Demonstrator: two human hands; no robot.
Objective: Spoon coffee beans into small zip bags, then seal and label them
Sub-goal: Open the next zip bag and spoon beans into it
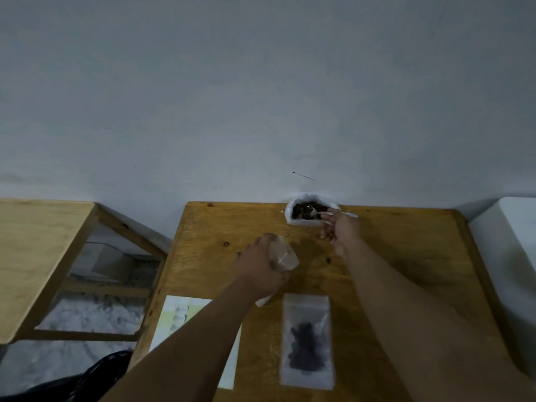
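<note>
Scooping beans from the open bag [311, 209] at the table's [406, 256] 12 o'clock edge.
The right hand [343, 230] grips a white spoon [316, 211] dipped in dark beans; the left hand [261, 266] clutches an empty clear zip bag [285, 256]; a filled bag [307, 340] lies at 6 o'clock.

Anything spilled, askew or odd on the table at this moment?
Nothing stands out. The bean bag sits open at the table's far edge, the right hand dips a spoon into it, the left hand holds an empty zip bag, and a filled bag lies flat. I can't make out any loose beans.
</note>
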